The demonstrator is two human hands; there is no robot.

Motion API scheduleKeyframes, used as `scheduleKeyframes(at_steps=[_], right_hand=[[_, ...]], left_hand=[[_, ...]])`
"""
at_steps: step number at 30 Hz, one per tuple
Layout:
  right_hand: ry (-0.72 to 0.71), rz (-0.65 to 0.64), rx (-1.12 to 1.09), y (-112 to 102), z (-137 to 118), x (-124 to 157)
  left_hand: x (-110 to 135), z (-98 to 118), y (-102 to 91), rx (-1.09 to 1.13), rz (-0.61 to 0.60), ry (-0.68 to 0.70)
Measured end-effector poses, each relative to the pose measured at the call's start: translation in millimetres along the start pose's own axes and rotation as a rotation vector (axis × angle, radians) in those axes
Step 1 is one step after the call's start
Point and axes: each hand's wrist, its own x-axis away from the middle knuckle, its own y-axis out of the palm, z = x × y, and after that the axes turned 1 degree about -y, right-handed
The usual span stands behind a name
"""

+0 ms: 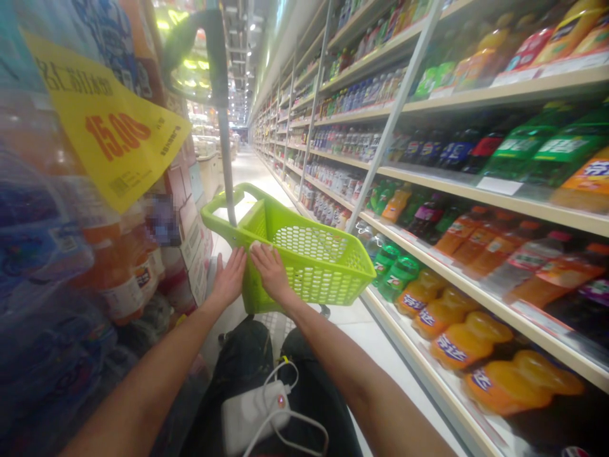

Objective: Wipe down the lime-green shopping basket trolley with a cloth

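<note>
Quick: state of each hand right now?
Left hand: open, fingertips at the lime-green, perforated plastic shopping basket.
Right hand: open, fingers laid against the same basket.

Basket (309,259): smooth plastic; pole (227,165): metal; sign (118,130): paper.

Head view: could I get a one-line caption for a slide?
Left hand and right hand against a green shopping basket, beside shelves of bottled drinks.

Open room above green basket (309,261), pole (227,158) blocking left end
</note>
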Motion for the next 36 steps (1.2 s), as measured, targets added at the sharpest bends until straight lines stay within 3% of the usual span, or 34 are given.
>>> scheduleKeyframes(at_steps=[5,11,15,17,21,25,28,36], right_hand=[[0.010,0.017,0.017,3,-5,-28],[-0.047,-0.043,0.016,30,-13,4],[-0.082,-0.081,-0.005,35,-19,18],[-0.082,-0.053,-0.019,29,-22,8],[-0.056,0.032,-0.040,11,-24,-38],[-0.050,-0.002,-0.043,7,-23,-66],[-0.105,-0.091,-0.057,19,-26,-54],[-0.155,-0.289,-0.062,59,-42,25]], left_hand=[[-2,-16,-2.0,-0.008,0.047,-0.041],[13,-25,8.7,-0.008,0.030,-0.039],[21,-25,11.8,0.001,-0.016,-0.035],[22,-27,10.7,0.002,-0.023,-0.054],[17,-33,5.3,0.010,-0.013,-0.111],[15,-41,2.4,0.017,-0.003,-0.146],[22,-45,5.7,0.024,-0.010,-0.153],[36,-50,19.9,0.016,-0.044,-0.127]])
